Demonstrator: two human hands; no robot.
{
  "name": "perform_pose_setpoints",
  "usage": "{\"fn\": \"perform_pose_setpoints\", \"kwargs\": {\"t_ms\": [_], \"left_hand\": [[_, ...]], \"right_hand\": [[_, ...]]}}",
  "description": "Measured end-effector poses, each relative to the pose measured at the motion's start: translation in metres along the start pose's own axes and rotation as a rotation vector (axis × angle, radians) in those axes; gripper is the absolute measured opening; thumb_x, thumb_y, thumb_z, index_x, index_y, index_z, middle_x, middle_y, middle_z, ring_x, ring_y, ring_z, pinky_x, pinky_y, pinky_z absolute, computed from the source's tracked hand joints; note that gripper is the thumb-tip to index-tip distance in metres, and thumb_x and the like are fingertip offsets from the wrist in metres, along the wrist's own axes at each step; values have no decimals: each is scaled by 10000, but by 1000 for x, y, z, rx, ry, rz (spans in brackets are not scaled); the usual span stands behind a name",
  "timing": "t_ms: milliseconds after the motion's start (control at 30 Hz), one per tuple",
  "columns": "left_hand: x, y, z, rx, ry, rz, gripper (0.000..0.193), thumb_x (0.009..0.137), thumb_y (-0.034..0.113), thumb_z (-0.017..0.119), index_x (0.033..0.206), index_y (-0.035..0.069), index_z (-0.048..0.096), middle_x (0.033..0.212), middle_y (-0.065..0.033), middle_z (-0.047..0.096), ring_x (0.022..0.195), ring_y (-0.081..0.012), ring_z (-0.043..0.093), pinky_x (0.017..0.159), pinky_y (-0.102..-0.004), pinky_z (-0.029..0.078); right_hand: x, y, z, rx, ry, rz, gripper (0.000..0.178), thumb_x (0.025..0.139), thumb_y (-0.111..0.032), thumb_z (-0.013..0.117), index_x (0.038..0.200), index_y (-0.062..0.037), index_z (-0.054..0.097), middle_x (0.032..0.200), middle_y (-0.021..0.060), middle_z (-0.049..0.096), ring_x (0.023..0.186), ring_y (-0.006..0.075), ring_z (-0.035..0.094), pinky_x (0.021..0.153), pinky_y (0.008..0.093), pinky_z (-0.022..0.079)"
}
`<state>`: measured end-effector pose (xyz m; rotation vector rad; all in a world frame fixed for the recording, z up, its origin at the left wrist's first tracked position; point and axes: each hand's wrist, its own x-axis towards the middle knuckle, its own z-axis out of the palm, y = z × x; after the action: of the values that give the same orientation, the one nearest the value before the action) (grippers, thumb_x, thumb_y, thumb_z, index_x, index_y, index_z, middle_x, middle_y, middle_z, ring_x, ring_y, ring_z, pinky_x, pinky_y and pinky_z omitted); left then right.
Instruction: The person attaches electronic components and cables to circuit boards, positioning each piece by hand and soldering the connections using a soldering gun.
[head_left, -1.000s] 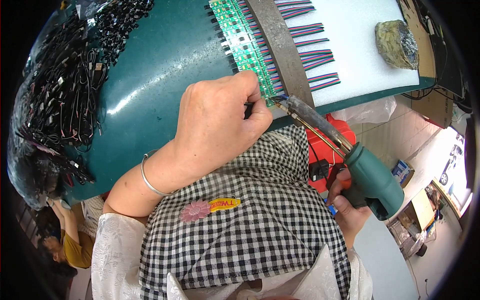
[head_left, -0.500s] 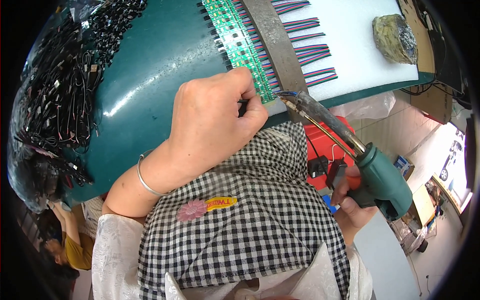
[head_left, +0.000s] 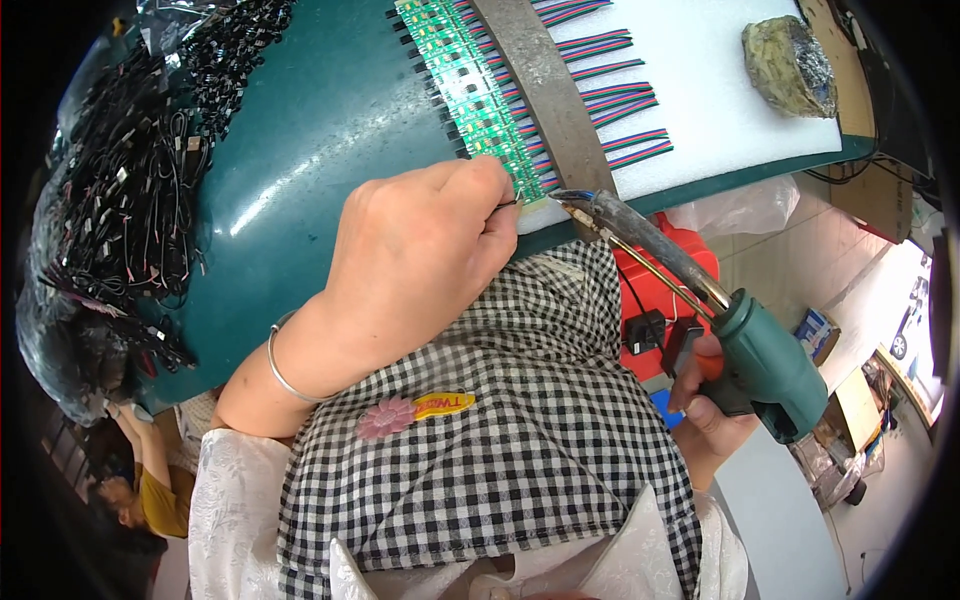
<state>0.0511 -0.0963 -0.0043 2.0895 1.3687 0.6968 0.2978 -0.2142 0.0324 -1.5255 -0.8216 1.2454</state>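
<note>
My left hand [head_left: 420,230] is closed in a pinch at the near end of a row of green circuit boards [head_left: 478,95]. A thin dark wire [head_left: 511,204] pokes out between its fingertips; the rest is hidden by the fingers. My right hand [head_left: 705,405] is wrapped round the handle of a green soldering gun [head_left: 765,345]. The gun's tip, with a thin guide tube beside it, sits just off the nearest board's right corner. A grey metal bar [head_left: 545,85] lies across the striped ribbon wires [head_left: 625,95] fanning out right of the boards.
Piles of black cables [head_left: 130,190] in clear plastic cover the left of the green table mat [head_left: 310,120]. A white foam sheet [head_left: 700,90] bears a rough yellowish lump [head_left: 788,68] at the far right. Below the edge stands a red stool [head_left: 690,255]. Another person [head_left: 150,490] is at lower left.
My left hand has drawn back slightly left and down from the board corner, and the wire end now shows at its fingertips. The soldering gun has barely moved.
</note>
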Motion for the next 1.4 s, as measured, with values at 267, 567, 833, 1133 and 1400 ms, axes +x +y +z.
{"fn": "perform_pose_setpoints", "kwargs": {"t_ms": [267,567,833,1133,1400], "left_hand": [[1,3,2,57,26,37,132,676,8,666,687,48,541,501,-23,463,389,-107,427,373,-246,337],[3,-1,1,-42,-7,-35,135,661,-12,640,668,39,516,489,-23,430,388,-86,371,379,-237,298],[5,-5,2,-138,-22,-40,127,648,-26,632,641,29,518,490,-13,435,397,-67,339,388,-225,282],[6,-4,1,-145,-38,-71,118,644,-33,621,629,23,518,495,-9,441,401,-59,328,388,-222,267],[5,-5,3,-172,-20,-87,115,644,-39,612,627,17,513,497,-9,447,406,-55,326,388,-221,263]], "right_hand": [[-4,7,-1,-23,16,2,623,563,-252,810,1005,89,535,558,67,508,437,139,464,396,223,361],[-1,10,3,-23,20,32,592,551,-257,814,953,72,529,538,67,496,419,140,452,395,222,363],[-1,15,-2,-43,5,11,571,567,-216,809,967,70,519,547,81,503,428,148,463,393,226,368],[2,17,0,-74,-17,-50,611,585,-231,795,1025,75,502,571,71,516,434,148,463,394,225,366],[7,14,-17,177,-185,-36,594,638,-37,731,1135,137,456,968,218,601,507,191,538,428,258,428]]}}
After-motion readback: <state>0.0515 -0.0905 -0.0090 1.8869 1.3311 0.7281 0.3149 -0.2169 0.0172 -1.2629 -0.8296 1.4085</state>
